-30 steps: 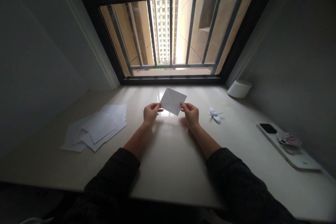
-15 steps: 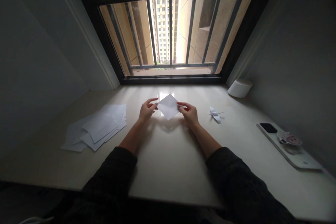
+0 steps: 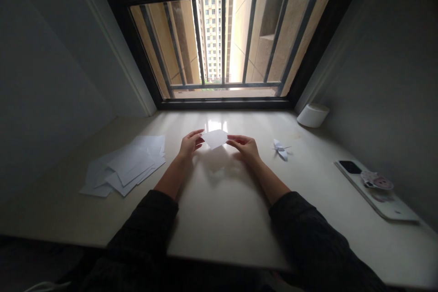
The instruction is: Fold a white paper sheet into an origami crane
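A small sheet of white paper [image 3: 215, 138] is held between my two hands, a little above the pale countertop [image 3: 222, 219]. My left hand [image 3: 191, 142] pinches its left corner between thumb and fingers. At the opposite corner, my right hand [image 3: 246, 147] grips the sheet with thumb and index finger. The paper looks tilted, so its face appears flattened. To the right of my right hand lies a folded paper crane [image 3: 281, 149].
Several loose white sheets [image 3: 128, 164] lie in an overlapping pile on the left. A phone [image 3: 376, 190] with a cartoon grip rests at the right, and a white rounded object [image 3: 312, 115] stands in the back right corner. A barred window [image 3: 222, 45] is behind.
The paper has tipped from a full diamond facing me to a flatter, foreshortened shape. Both hands have shifted very slightly, still at its corners.
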### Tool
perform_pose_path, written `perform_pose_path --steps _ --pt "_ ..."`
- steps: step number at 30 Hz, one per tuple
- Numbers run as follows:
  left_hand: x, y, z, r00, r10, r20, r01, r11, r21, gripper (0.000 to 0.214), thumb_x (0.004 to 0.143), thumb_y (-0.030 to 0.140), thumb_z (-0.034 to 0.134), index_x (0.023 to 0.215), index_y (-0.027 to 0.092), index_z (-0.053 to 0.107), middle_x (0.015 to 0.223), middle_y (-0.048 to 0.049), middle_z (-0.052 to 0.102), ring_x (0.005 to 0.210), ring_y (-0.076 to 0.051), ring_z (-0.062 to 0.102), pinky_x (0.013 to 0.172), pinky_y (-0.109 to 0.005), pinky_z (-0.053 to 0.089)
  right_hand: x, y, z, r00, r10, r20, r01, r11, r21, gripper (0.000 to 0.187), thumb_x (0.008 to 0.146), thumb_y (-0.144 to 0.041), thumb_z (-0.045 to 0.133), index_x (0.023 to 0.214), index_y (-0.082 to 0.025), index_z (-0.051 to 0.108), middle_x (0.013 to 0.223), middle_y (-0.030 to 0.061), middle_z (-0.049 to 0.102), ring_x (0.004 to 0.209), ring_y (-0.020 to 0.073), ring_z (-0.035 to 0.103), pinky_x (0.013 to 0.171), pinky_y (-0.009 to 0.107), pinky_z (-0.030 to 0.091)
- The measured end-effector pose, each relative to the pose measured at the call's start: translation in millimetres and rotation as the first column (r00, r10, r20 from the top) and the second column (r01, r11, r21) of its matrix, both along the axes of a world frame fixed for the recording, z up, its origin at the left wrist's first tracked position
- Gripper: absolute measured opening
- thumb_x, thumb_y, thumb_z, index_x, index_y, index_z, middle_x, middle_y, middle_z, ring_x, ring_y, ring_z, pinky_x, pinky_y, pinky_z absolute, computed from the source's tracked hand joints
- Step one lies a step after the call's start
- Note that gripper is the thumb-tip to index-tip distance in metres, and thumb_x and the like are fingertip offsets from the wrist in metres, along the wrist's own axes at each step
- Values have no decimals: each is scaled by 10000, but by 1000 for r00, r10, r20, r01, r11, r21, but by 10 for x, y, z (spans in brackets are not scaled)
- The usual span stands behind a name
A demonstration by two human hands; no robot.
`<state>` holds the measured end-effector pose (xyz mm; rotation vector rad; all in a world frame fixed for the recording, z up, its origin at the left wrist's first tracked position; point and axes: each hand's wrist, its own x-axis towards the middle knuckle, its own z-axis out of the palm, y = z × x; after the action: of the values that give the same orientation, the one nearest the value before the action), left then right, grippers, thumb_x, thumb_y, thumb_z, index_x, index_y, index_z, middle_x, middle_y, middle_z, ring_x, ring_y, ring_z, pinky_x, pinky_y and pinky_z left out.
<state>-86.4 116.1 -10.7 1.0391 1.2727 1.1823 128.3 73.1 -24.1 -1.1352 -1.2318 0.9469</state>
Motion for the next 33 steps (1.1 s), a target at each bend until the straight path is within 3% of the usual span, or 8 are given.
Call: perform_pose_path --steps 4,8,11,17,23,33 --pt "8 -31 63 998 -63 2 63 998 -8 383 634 363 658 1003 264 693 963 -57 677 844 -186 637 687 -270 424 8 25 -17 997 -31 -67 32 999 17 376 565 -451 779 824 -180 746 769 78 734 689 188 659 676 318 523" --pt "14 -88 126 967 -248 -50 249 968 19 411 665 485 661 1003 258 709 989 -85 680 928 -223 627 705 -273 415 30 81 -74 979 -107 -173 112 993 20 367 580 -483 759 768 -168 739 690 73 721 646 191 661 667 346 535" --pt "25 -121 128 950 -297 -101 305 950 75 464 672 546 658 1014 236 709 931 -101 694 921 -223 626 732 -284 413 53 115 -107 963 -155 -221 160 987 5 377 595 -501 745 766 -164 729 696 76 719 640 187 661 650 343 538" --pt "57 -108 79 961 -208 -183 247 943 223 394 651 492 711 935 220 728 821 -79 714 793 -191 637 687 -274 407 58 114 -93 935 -229 -269 239 971 4 343 598 -498 751 691 -172 699 631 58 695 602 172 643 602 314 512" --pt "64 -71 37 980 -153 -128 175 968 182 414 610 535 725 852 200 730 797 -94 718 761 -202 651 675 -286 435 34 110 -76 921 -246 -302 263 965 16 340 557 -502 774 599 -183 664 551 24 649 543 159 601 602 329 508" --pt "89 -81 28 983 -150 -106 166 973 161 429 609 555 721 832 189 729 802 -108 720 765 -211 662 682 -300 452 19 124 -81 875 -310 -372 320 947 -36 365 521 -511 789 562 -179 646 490 2 597 477 124 527 544 292 461"
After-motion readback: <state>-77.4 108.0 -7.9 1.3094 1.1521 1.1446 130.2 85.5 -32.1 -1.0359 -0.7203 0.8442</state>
